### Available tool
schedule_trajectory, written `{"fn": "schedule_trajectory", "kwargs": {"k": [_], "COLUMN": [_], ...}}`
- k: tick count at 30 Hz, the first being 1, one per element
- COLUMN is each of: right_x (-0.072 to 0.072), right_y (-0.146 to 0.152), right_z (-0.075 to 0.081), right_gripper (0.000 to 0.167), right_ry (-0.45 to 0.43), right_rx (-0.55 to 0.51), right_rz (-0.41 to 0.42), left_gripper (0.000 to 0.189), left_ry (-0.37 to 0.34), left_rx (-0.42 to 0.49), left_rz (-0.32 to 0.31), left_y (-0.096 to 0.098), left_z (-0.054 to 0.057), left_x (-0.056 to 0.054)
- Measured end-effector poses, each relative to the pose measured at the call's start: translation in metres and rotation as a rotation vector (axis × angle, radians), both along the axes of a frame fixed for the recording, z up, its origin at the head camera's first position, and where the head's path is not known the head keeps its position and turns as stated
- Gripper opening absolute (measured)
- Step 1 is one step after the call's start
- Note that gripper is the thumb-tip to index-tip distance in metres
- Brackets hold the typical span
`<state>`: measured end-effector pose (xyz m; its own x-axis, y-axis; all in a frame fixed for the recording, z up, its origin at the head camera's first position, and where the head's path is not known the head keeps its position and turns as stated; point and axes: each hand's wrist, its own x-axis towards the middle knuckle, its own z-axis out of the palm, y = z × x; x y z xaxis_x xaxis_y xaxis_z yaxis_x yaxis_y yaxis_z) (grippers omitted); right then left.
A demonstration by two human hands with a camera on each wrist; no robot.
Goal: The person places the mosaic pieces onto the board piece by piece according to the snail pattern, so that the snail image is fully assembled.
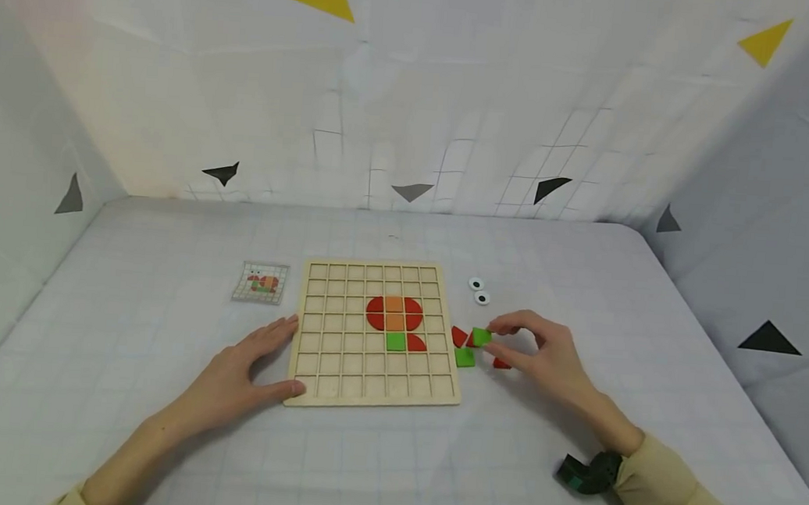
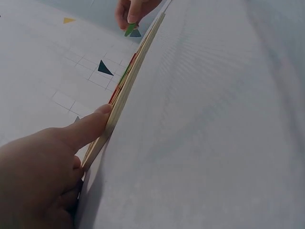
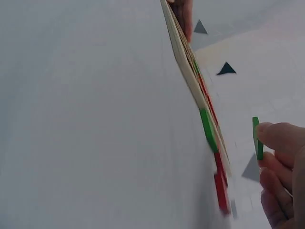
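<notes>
A wooden grid board (image 1: 340, 365) lies on the table, with red curved tiles (image 1: 375, 313), orange square tiles (image 1: 395, 305) and a green square tile (image 1: 396, 342) in its cells. My left hand (image 1: 245, 363) rests along the board's left edge, its thumb touching the near left corner. Just right of the board, my right hand (image 1: 541, 352) pinches a green square tile (image 3: 257, 138) between thumb and fingers, held above the table in the right wrist view. Below it lie another green tile (image 1: 465, 358) and several red tiles (image 1: 459, 336), one partly hidden by the hand.
Two round googly-eye pieces (image 1: 482, 298) lie beyond the loose tiles, right of the board. A small picture card (image 1: 261, 283) with a coloured grid pattern lies left of the board. White walls (image 1: 416, 89) with triangular stickers enclose the table's back and sides.
</notes>
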<state>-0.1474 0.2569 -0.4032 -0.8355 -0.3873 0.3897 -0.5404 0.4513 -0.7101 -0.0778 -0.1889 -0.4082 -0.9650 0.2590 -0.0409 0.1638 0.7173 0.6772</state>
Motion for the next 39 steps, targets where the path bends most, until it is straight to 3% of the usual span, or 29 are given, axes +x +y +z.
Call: {"fn": "schedule_trajectory", "kwargs": {"k": [12, 22, 28, 39], "right_x": [0.0, -0.005, -0.002, -0.003], "right_y": [-0.079, -0.129, -0.137, -0.135], "right_z": [0.015, 0.004, -0.012, -0.015], "right_gripper": [0.024, 0.023, 0.029, 0.028], "right_ry": [-0.018, -0.068, 0.043, 0.21], "right_rx": [-0.005, -0.032, -0.013, 0.089], "right_rz": [0.045, 0.043, 0.067, 0.103], "left_gripper": [0.094, 0.095, 0.095, 0.095], "left_ry": [0.015, -0.004, -0.002, 0.007], "left_rx": [-0.001, 0.002, -0.002, -0.009], "left_rz": [-0.011, 0.0, -0.001, -0.007], "left_y": [0.0, -0.003, -0.002, 0.001], "left_z": [0.002, 0.001, 0.0, 0.001], "left_x": [-0.005, -0.002, -0.001, 0.0]}}
